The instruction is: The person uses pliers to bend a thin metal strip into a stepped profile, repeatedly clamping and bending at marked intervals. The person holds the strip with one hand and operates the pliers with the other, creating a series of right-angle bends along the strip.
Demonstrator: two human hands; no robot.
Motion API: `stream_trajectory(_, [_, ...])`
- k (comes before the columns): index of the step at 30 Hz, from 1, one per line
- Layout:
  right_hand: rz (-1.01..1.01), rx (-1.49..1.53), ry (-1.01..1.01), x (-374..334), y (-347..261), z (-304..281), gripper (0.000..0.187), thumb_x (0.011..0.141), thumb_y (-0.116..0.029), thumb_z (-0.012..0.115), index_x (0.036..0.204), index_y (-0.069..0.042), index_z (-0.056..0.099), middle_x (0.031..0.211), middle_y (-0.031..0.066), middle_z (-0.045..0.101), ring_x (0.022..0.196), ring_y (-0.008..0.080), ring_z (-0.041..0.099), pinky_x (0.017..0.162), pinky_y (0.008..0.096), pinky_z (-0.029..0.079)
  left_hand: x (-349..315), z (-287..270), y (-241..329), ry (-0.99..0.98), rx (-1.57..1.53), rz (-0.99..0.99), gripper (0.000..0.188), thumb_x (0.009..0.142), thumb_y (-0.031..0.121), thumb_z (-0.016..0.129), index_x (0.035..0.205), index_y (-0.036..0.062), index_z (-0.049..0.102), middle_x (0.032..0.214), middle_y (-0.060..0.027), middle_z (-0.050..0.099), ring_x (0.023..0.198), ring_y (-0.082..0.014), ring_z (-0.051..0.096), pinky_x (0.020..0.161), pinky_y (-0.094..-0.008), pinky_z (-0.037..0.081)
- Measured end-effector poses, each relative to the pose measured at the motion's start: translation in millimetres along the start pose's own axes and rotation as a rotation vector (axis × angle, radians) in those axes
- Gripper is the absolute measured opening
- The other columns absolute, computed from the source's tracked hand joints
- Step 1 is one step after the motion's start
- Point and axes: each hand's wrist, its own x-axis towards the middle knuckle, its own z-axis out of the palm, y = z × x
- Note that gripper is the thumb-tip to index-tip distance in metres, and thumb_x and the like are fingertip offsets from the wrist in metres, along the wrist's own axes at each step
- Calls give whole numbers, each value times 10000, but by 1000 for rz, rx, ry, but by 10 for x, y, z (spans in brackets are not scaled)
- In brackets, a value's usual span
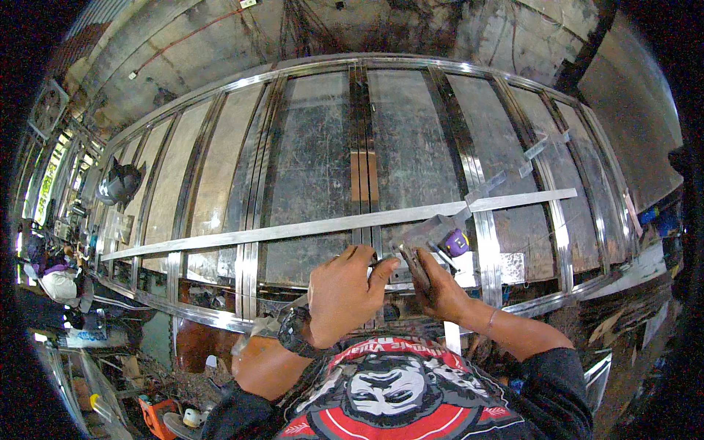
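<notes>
Grips a flat metal piece (418,271) in the right hand (441,292) with fingers clamped on it, over a metal frame (248,282). Curls the left hand (346,292) just beside it; cannot tell whether with fingers clamped on anything. Has a purple tape measure (455,243) just beyond and a long bar (330,226) across the frame

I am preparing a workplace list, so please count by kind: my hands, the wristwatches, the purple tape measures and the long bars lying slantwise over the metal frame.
Left hand and right hand: 2
Wristwatch: 1
Purple tape measure: 1
Long slanting bar: 1
Total: 5
</notes>
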Motion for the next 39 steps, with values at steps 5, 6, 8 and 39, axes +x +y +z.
stream_trajectory(5, [-125,59,111,6,242,170,842,817,63,633,1559,29,236,1271,259,534,1150,392,573,996,383,464,42,37,56,3,32,0,399,958,422,652,964,22,660,836,-200,671,764,-426,673,659,-516,516])
stream_trajectory(6, [-109,115,93,21,252,153,835,822,64,626,1561,23,239,1282,253,528,1168,390,565,1008,380,457,50,36,63,-7,37,-2,399,951,421,662,969,23,663,838,-193,673,771,-417,677,664,-509,519])
stream_trajectory(8, [-135,121,97,84,277,104,811,835,71,605,1562,9,251,1308,234,517,1203,367,548,1027,373,442,36,38,57,95,-8,66,417,917,438,699,986,28,673,869,-175,677,827,-404,674,703,-493,521])
stream_trajectory(39, [313,708,188,-135,-174,-111,389,983,-136,683,1336,-7,581,1132,16,673,967,101,604,872,305,521,84,119,-360,390,-75,-27,466,762,389,885,1003,44,684,867,-116,661,738,-280,623,650,-378,502])
